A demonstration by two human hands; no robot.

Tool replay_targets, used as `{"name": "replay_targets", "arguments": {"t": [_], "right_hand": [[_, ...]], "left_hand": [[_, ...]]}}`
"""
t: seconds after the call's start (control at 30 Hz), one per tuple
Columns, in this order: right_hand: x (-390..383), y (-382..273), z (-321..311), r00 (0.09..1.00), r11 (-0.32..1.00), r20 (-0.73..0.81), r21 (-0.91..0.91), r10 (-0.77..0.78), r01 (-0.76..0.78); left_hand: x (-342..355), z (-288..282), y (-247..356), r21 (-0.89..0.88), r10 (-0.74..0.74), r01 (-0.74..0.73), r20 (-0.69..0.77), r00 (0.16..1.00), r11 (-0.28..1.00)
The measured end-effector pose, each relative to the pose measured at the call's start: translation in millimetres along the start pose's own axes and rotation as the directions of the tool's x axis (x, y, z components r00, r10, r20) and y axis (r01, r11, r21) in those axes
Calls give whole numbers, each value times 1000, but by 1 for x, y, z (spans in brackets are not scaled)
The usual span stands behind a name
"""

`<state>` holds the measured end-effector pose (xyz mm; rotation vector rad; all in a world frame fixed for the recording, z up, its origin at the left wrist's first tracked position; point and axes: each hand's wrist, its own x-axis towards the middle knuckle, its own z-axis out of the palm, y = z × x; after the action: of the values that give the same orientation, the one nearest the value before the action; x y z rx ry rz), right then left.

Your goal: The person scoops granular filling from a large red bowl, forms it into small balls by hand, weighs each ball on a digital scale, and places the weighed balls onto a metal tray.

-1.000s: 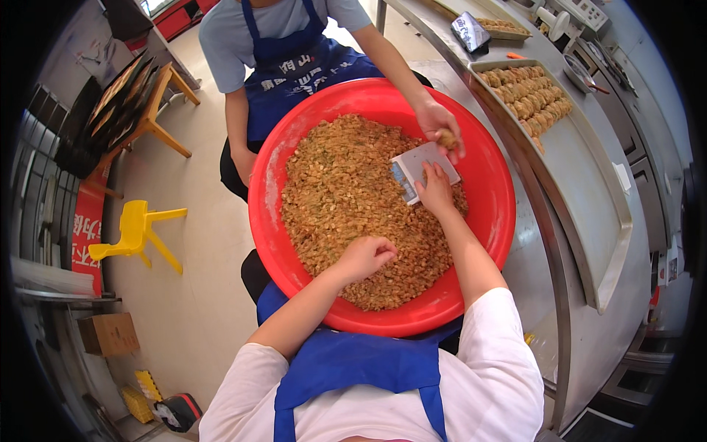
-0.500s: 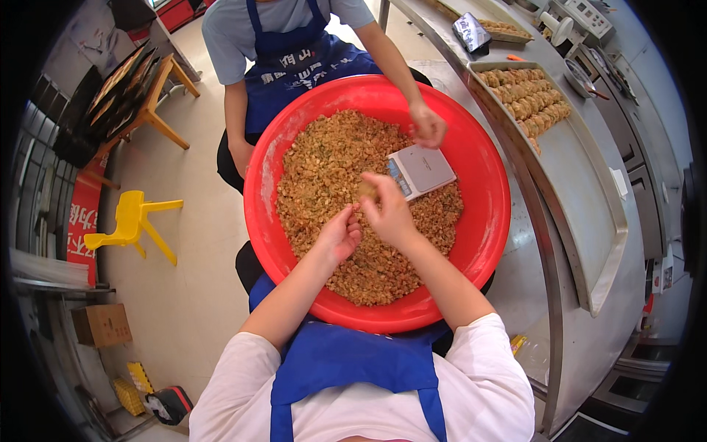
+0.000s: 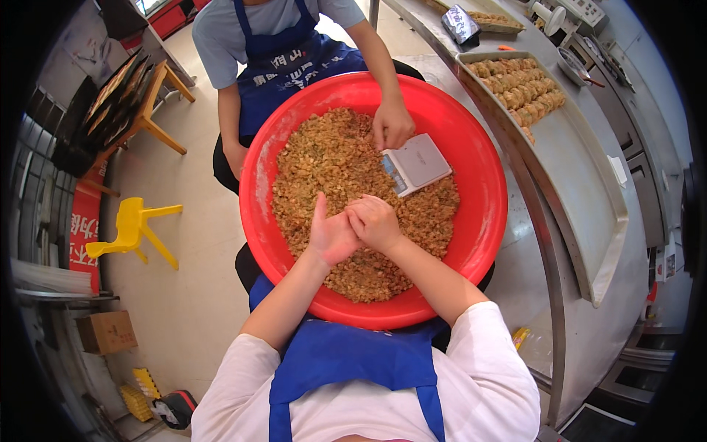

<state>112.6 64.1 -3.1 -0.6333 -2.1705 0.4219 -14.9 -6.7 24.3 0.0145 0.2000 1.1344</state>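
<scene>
Over the crumbly brown mixture (image 3: 317,158) in a large red basin (image 3: 258,214), my two hands meet. My left hand (image 3: 333,234) is open, palm up, with its thumb stretched out and its fingertips tucked under the other hand. My right hand (image 3: 373,223) is curled closed against those fingers; whatever lies between the hands is hidden. Beyond them, a small white and grey scale (image 3: 421,162) rests tilted on the mixture. A co-worker's hand (image 3: 393,124) reaches in beside the scale's far left corner, fingers pointing down at the mixture.
A co-worker in a blue apron (image 3: 302,66) sits across the basin. On the steel table at right, a long metal tray (image 3: 582,214) bears rows of shaped brown pieces (image 3: 526,88) at its far end. A yellow stool (image 3: 131,228) and a cardboard box (image 3: 107,331) stand at left.
A brown ball seen in my right hand is now hidden as that hand has closed against my left. My left palm has opened upward. The co-worker's hand has moved left and down to the mixture.
</scene>
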Motion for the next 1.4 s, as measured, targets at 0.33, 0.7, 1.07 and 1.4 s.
{"name": "replay_targets", "arguments": {"t": [0.33,0.7,1.07,1.4], "right_hand": [[18,140,-54,956,852,-26,-446,292,-272],[27,9,-61,826,777,194,282,529,-564],[-3,-6,-14,955,968,201,74,220,-239],[2,104,-21,644,635,-12,179,765,-752]], "left_hand": [[20,-16,-11,571,50,258,-467,883,779],[22,-15,-11,246,42,106,-529,847,963],[9,4,-10,6,-96,99,-195,976,995],[16,-15,-14,436,-32,247,-444,895,865]]}}
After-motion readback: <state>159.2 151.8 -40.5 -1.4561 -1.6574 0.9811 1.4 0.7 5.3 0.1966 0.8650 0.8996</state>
